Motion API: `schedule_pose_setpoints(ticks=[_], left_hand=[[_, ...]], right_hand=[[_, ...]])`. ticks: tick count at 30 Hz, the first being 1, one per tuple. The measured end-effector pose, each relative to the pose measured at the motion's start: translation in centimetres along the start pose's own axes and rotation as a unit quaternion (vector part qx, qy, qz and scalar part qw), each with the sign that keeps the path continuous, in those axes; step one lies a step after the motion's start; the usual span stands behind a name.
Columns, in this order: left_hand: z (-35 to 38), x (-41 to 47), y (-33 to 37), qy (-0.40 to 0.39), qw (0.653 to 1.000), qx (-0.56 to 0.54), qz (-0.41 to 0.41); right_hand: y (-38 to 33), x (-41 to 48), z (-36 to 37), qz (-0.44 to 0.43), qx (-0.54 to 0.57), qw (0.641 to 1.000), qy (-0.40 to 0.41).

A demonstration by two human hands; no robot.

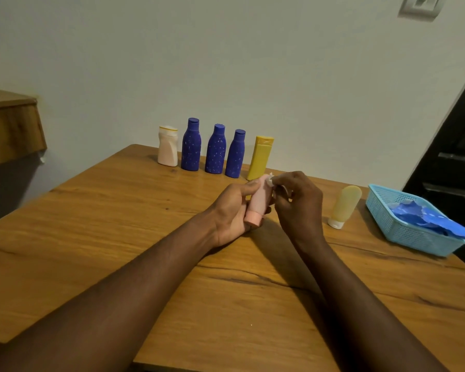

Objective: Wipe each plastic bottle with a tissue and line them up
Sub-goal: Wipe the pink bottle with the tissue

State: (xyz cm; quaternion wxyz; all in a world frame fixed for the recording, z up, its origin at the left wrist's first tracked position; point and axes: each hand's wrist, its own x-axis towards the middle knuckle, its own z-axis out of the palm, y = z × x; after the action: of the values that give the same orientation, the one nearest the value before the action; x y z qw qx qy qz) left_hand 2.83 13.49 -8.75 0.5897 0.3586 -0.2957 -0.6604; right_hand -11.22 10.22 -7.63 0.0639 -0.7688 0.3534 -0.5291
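The fingers (249,187) of the left hand (230,213) are curled round a small pale pink soft plastic tube bottle (260,200). The thumb lies along its upper side. The bottle is held tilted just above the brown wooden table (113,226), with its darker pink cap towards the person. The fingers (285,179) of the right hand (300,206) are pinched together on a small white tissue (272,180), which touches the far rounded end of the pink bottle.

Just behind the pink bottle stands a flat yellow plastic bottle (261,158) with a flip cap, upright near the wall. It is the right end of a row. To the left of it are three dark blue plastic bottles (215,151) flecked with white, and a cream-white waisted plastic bottle (167,147) closes the left end.

To the right of the pink bottle, apart from the row, a pale yellow translucent tube bottle (345,205) stands on its white cap. Farther right, at the table's edge, sits a light blue plastic lattice basket (403,234) holding a crumpled blue sheet (424,218).
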Motion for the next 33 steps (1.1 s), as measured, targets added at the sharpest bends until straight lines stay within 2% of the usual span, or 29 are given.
schedule_pose_setpoints(ticks=[4,9,14,17,22,24,30,33], left_hand=[[0.0,-0.1,0.0,0.0,1.0,0.001,-0.004],[-0.5,-0.1,0.4,0.024,0.998,-0.054,0.001],[-0.7,0.2,0.7,0.057,0.998,-0.038,0.008],[-0.5,0.1,0.8,0.045,0.998,-0.048,0.021],[0.1,-0.1,0.3,0.008,1.0,-0.023,0.009],[0.1,-0.1,0.1,0.008,1.0,-0.015,0.003],[-0.5,0.0,0.4,0.026,0.997,-0.069,-0.008],[-0.9,0.1,0.8,0.045,0.996,-0.082,-0.004]], right_hand=[[-0.3,-0.3,0.3,-0.011,0.003,1.0,-0.013],[-1.3,-0.9,0.8,-0.013,0.011,0.996,-0.089],[-1.8,-1.2,0.5,-0.018,0.015,0.982,-0.189],[-1.7,-1.0,0.3,-0.013,0.005,0.986,-0.165],[-0.7,-0.3,-0.1,-0.007,0.017,0.999,-0.045],[-0.3,-0.3,-0.1,-0.009,0.018,0.999,-0.025],[-1.0,-1.1,1.2,-0.04,-0.015,0.996,-0.078],[-1.5,-1.3,1.0,-0.044,-0.02,0.99,-0.135]])
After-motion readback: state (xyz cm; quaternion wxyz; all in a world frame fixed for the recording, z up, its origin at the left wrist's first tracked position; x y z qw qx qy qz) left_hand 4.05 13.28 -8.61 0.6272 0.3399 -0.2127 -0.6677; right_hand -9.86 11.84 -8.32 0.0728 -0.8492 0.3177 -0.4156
